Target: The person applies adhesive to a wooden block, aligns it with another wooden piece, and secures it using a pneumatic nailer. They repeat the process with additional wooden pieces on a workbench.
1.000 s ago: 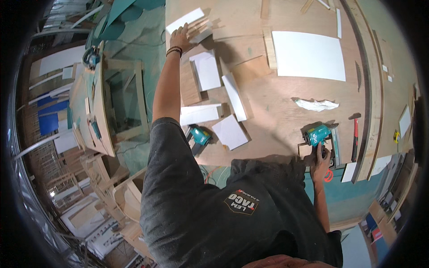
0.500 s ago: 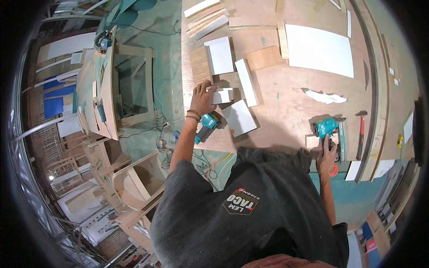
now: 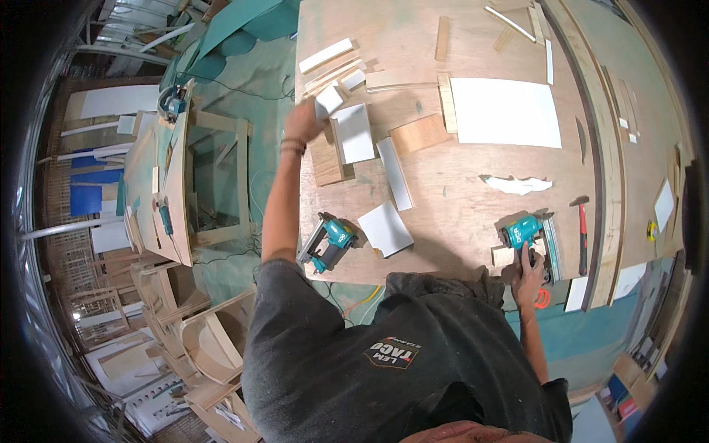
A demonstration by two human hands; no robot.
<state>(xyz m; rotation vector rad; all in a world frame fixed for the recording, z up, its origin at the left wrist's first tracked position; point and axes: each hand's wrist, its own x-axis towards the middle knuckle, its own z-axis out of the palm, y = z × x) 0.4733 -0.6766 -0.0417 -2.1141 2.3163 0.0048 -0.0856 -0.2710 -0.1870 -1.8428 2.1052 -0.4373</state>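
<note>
My left hand (image 3: 304, 122) is stretched to the far left of the worktable and closed on a small white-faced block (image 3: 329, 99). Motion blurs the fingers a little. Below it lie a larger white-faced board piece (image 3: 354, 133) and a bare wooden piece (image 3: 325, 160). At the near right, my right hand (image 3: 527, 277) grips the handle of a teal nail gun (image 3: 526, 232) that rests on the table. A second teal nail gun (image 3: 331, 241) lies on its side at the near left, touched by neither hand. Close to it sits another white piece (image 3: 385, 229).
A large white panel (image 3: 507, 111) lies farther back, with a narrow white-faced strip (image 3: 394, 173) and a brown board (image 3: 419, 135) nearby. A red-handled hammer (image 3: 582, 236) lies beside long timber rails (image 3: 607, 221). Crumpled white material (image 3: 517, 184) rests mid-table. Wooden strips (image 3: 329, 55) lie at the far left.
My left hand has carried the small white block away from the near-left pieces to the far left edge. My right hand stays on its nail gun. The view has shifted.
</note>
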